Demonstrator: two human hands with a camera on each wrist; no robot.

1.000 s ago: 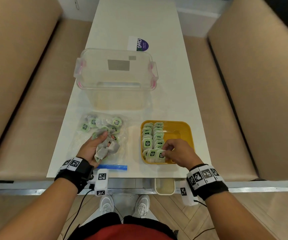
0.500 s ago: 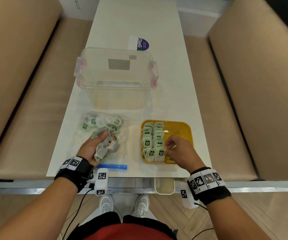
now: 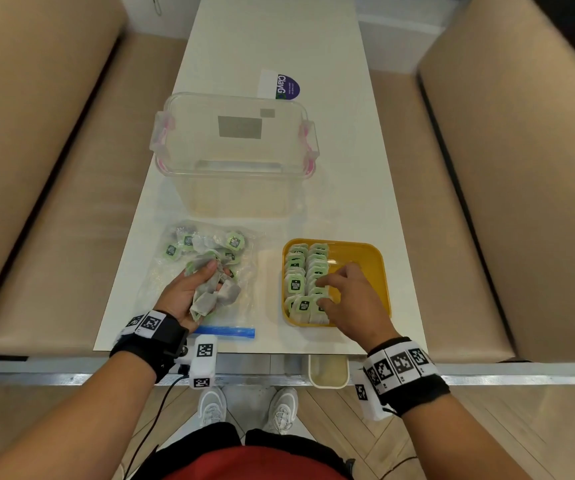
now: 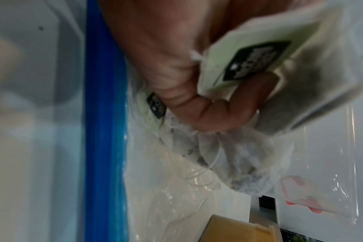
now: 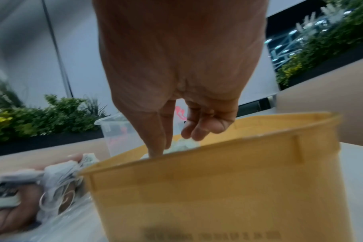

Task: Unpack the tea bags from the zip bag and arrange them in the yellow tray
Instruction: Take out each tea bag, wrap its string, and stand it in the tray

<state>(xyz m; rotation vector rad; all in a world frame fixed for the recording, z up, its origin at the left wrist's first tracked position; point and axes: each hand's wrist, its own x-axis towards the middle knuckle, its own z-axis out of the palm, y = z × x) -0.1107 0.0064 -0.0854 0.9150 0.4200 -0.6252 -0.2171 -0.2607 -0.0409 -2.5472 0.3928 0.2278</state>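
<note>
The left hand (image 3: 189, 292) sits in the lower left of the head view, palm up, with its fingers curled round a bunch of tea bags (image 3: 211, 294). The left wrist view shows the same grip up close: a green tag and a grey pouch squeezed in the fingers. The right hand (image 3: 348, 299) is in the lower middle of the frame, over the near part of the yellow tray (image 3: 376, 271). Its fingers (image 5: 199, 129) point down and are a little spread, tips touching the tea bags in the tray. It looks like it holds nothing, but the view is blurry, so I am not sure.

The held bunch lies straight to the left of the right hand, with a strip of bare desk (image 3: 268, 292) between them. So the next bag has to go from left to right.

The rows in the tray (image 3: 305, 275) run away from the person, two side by side, along the tray's left side. The right part of the tray is bare yellow, and it is the right hand that is nearer to it.

Under the left hand lies the zip bag (image 3: 206, 261), with its blue strip (image 3: 225, 331) at the near edge and more tea bags inside, further up. Beyond both stands a clear box (image 3: 234, 133).
</note>
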